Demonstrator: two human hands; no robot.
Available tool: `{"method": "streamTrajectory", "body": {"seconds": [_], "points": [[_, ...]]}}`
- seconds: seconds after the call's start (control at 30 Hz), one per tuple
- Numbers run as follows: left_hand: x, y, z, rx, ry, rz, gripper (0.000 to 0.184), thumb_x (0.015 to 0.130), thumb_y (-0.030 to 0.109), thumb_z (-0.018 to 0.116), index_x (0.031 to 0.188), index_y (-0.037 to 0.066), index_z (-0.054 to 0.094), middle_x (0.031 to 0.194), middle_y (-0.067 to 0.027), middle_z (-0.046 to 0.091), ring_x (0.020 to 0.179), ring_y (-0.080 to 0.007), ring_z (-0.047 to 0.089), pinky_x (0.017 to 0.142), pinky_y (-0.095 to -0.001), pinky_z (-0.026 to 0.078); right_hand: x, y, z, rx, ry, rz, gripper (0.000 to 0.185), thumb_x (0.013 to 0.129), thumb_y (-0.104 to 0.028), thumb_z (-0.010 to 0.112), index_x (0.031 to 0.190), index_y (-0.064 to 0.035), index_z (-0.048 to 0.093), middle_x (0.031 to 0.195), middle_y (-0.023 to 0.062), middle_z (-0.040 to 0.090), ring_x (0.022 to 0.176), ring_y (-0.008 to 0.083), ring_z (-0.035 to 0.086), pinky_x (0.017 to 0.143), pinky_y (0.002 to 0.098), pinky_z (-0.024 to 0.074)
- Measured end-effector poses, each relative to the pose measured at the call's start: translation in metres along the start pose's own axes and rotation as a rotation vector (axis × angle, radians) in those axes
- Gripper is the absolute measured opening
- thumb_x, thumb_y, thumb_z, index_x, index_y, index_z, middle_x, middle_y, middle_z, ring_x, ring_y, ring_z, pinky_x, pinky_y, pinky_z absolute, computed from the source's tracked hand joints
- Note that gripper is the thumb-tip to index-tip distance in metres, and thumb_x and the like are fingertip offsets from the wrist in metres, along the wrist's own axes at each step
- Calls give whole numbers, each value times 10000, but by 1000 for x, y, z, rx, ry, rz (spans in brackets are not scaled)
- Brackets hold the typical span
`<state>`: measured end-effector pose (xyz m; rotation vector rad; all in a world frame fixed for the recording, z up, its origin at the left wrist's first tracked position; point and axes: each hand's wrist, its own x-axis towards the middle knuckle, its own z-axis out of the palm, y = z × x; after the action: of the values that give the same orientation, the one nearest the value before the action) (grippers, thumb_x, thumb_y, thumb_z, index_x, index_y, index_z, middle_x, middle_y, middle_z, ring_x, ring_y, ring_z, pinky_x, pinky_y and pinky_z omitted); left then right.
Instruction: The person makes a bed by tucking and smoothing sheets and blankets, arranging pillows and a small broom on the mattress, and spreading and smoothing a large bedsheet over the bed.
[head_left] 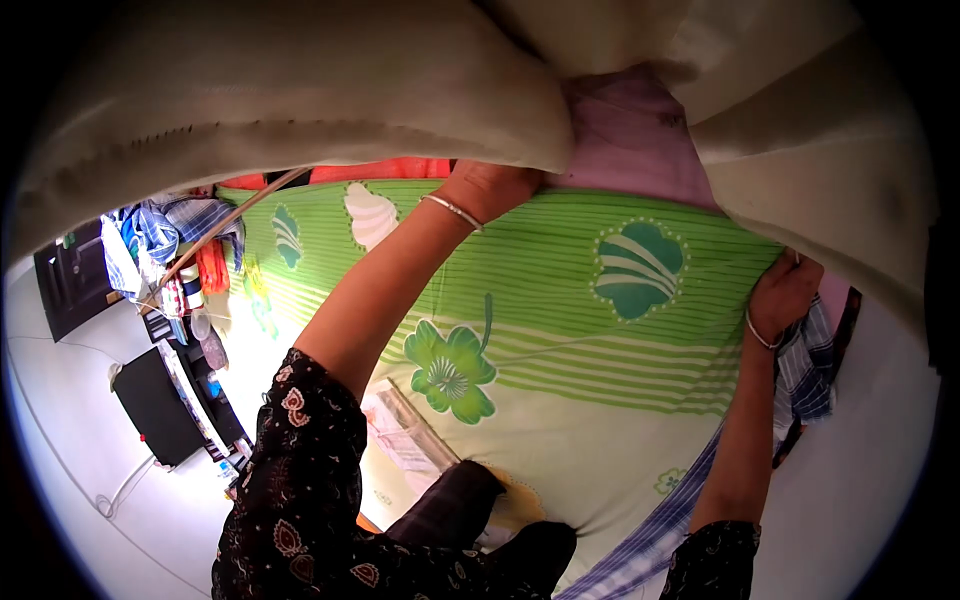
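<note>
A large beige cloth [300, 110] hangs in loose folds across the top of the head view, close to the camera. My left hand [495, 188], a thin bangle at its wrist, is closed at the cloth's lower edge; its fingertips are hidden under the fabric. Farther right, my right hand [785, 295] is closed on the cloth near its hanging right side, beside the edge of the bed. Below both hands spreads a green bedsheet [560, 370] with leaf and shell prints. Between the folds shows a pink cloth [640, 140].
A thin wooden pole [230, 218] slants at the left, by a heap of clothes [170, 230]. A black box-like object [158, 408] stands near the white wall. Blue checked cloth [660, 520] lies along the bed's edge. My knees [450, 505] are on the bed beside a flat pale packet [405, 435].
</note>
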<state>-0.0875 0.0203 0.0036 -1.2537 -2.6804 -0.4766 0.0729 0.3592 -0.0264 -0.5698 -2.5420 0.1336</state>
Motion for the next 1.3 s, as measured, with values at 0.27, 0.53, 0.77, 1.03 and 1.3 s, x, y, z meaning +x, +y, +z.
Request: {"method": "streamTrajectory", "body": {"seconds": [0.27, 0.53, 0.77, 1.03, 1.3], "points": [[4, -8, -19, -168, -51, -12, 307, 777, 290, 606, 1021, 106, 581, 1029, -71, 589, 964, -243, 535, 809, -366, 430, -2, -2, -1, 61, -7, 90, 227, 870, -198, 483, 908, 21, 530, 849, 198, 543, 805, 368, 532, 692, 421, 415], [-22, -20, -74, -191, -455, -153, 314, 725, 200, 639, 1013, 88, 581, 901, -59, 606, 819, -225, 570, 739, -324, 464, 0, -1, -3, -31, -6, -63, 255, 878, -182, 448, 995, 36, 513, 919, 243, 531, 856, 412, 512, 724, 438, 407], [-32, 13, -79, -250, -606, -225, 277, 623, 28, 546, 897, 48, 573, 777, -109, 574, 733, -271, 553, 659, -345, 440, 0, -2, -5, -9, -45, -50, 284, 881, -185, 437, 1034, 45, 504, 955, 262, 524, 888, 431, 500, 744, 445, 400], [-28, -18, -72, -262, -536, -134, 200, 736, 181, 633, 905, 79, 602, 829, -79, 608, 748, -202, 570, 676, -340, 455, 2, -4, -5, 23, -28, -42, 285, 881, -192, 443, 1031, 43, 504, 953, 263, 524, 885, 430, 502, 745, 445, 400], [-7, -16, -81, -879, -536, -593, 156, 770, 158, 623, 887, 57, 602, 810, -11, 576, 717, -136, 510, 664, -294, 454, -2, -2, -4, -12, -48, -13, 266, 864, -155, 443, 1034, 40, 505, 963, 261, 528, 889, 426, 509, 745, 441, 410]]}}
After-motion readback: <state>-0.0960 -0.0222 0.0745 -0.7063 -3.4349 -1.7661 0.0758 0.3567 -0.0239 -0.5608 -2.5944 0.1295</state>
